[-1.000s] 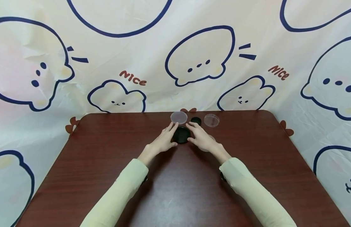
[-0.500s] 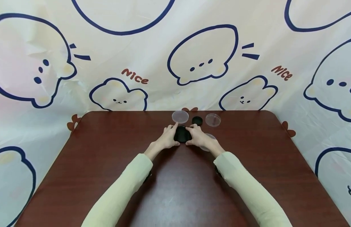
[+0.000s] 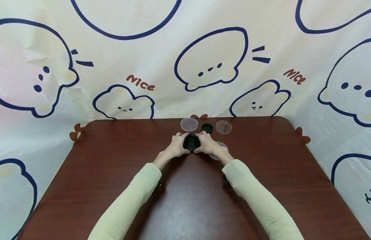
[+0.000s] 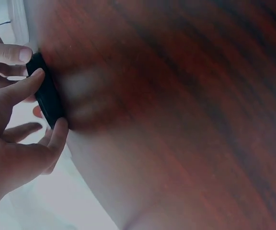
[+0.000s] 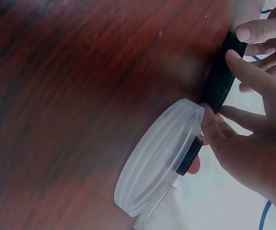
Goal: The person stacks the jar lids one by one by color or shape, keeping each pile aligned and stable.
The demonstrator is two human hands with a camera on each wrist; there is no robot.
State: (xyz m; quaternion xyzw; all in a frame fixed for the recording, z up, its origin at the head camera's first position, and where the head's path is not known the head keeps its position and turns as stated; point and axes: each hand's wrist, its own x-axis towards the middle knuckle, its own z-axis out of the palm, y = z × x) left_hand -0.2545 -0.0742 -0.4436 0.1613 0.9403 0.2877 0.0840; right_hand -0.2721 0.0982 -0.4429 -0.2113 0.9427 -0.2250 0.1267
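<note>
A black round lid lies near the far edge of the table. My left hand grips its left side, thumb at the near rim and fingers round the back. Opposite it, my right hand holds the right side the same way. In the left wrist view the black lid shows edge-on, both thumbs touching its rim. The right wrist view also shows the black lid between the hands. Next to the right hand lies a translucent round lid, partly covered by that hand in the head view.
Behind the hands sit a frosted round lid, a small black round cap and a clear round lid. They lie close to the back edge of the brown table. A cartoon-printed cloth hangs behind and at both sides.
Both hands have moved in from either side, and their fingers and thumbs now grip the black lid. The right hand shifted left, uncovering more of the translucent lid beside it.
</note>
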